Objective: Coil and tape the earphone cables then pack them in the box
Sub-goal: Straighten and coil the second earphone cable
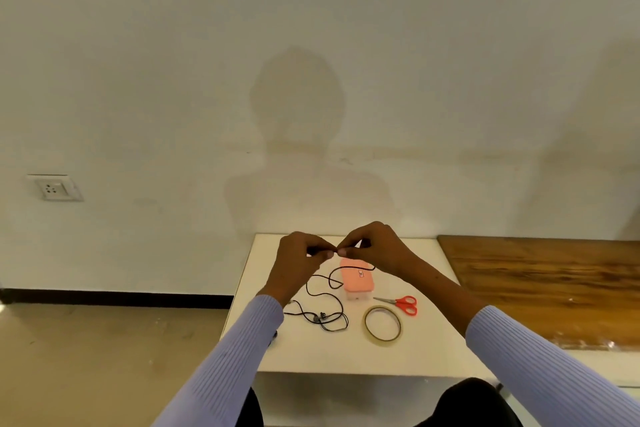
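So we've got both hands up over the small white bench (311, 354), and each grip is pinching the thin black earphone cable (327, 302): the left hand (300, 258) and the right hand (372, 248) have thumb and fingertips pressed on it, nearly touching each other. The rest of the cable trails down in loose loops onto the bench, with the earbuds lying in the tangle near the left sleeve. It's not coiled yet, as far as we can judge.

For doing this step well, we'd say keep one hand as the anchor and let the other feed even loops of the same size, so nothing kinks. The slack crosses itself down there, so we'd shake it free first instead of winding a knot into the coil. Keep the coil small enough for the box.

The salmon-pink rectangular box with the pale base (356, 279) sits just behind the cable with its lid on. The roll of clear tape (382, 323) lies flat right of the cable, and the red-handled scissors (401, 303) sit just beyond it, both untouched.

Writing: there's a small white label on the box lid, but it's too small for us to read.
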